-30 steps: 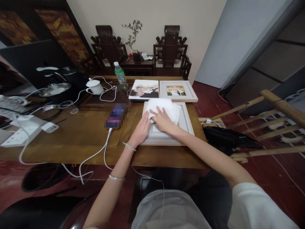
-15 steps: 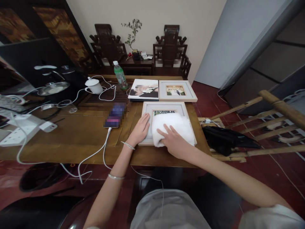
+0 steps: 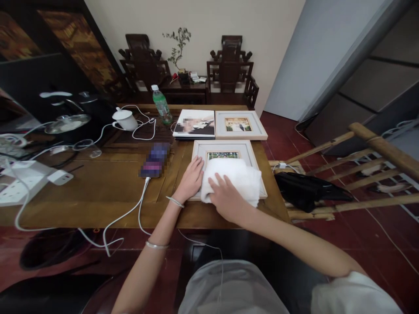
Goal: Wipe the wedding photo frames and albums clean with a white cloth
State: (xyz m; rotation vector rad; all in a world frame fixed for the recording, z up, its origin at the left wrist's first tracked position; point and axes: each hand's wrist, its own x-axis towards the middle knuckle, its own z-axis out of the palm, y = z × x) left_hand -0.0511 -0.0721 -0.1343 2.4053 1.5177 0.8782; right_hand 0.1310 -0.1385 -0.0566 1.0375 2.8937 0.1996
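A pale picture frame (image 3: 222, 146) lies flat on the wooden table (image 3: 98, 192) in front of me. A folded white cloth (image 3: 240, 179) covers its near half. My right hand (image 3: 225, 198) presses flat on the cloth, fingers spread. My left hand (image 3: 191, 179) rests flat on the frame's left edge, fingers stretched out, holding it steady. A second framed picture (image 3: 238, 124) and an unframed photo print (image 3: 194, 123) lie just beyond.
A phone (image 3: 156, 159) on a white cable lies left of the frame. A green bottle (image 3: 160, 104), a white teapot (image 3: 123, 119) and a power strip (image 3: 22, 185) sit further left. A black bag (image 3: 304, 192) rests on a bamboo rack at right. Two dark chairs stand by the far wall.
My right hand has dragged the white cloth from the frame's far end down to its near end, uncovering the picture's top. My left hand stayed on the left edge.
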